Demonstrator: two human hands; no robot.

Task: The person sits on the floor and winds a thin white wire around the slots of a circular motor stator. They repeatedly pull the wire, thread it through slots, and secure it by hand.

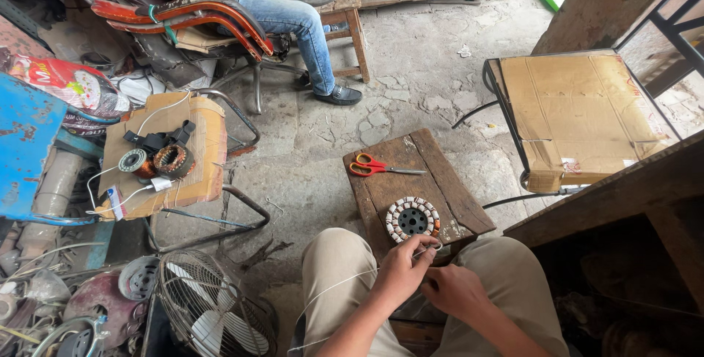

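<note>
One wound stator ring (412, 218) lies near the front edge of the small wooden board (440, 174), with bare wood open behind it up to the red-handled scissors (374, 166). Just in front of the ring, the left hand (402, 267) pinches a thin white wire (334, 289) between closed fingertips. Beside it, the right hand (456, 289) is curled shut, its hold hidden.

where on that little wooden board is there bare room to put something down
On the wooden board, the right strip beside the scissors and the wound coil ring is bare, as is the band between them. The near edge is crowded by the left hand and right hand.
</note>
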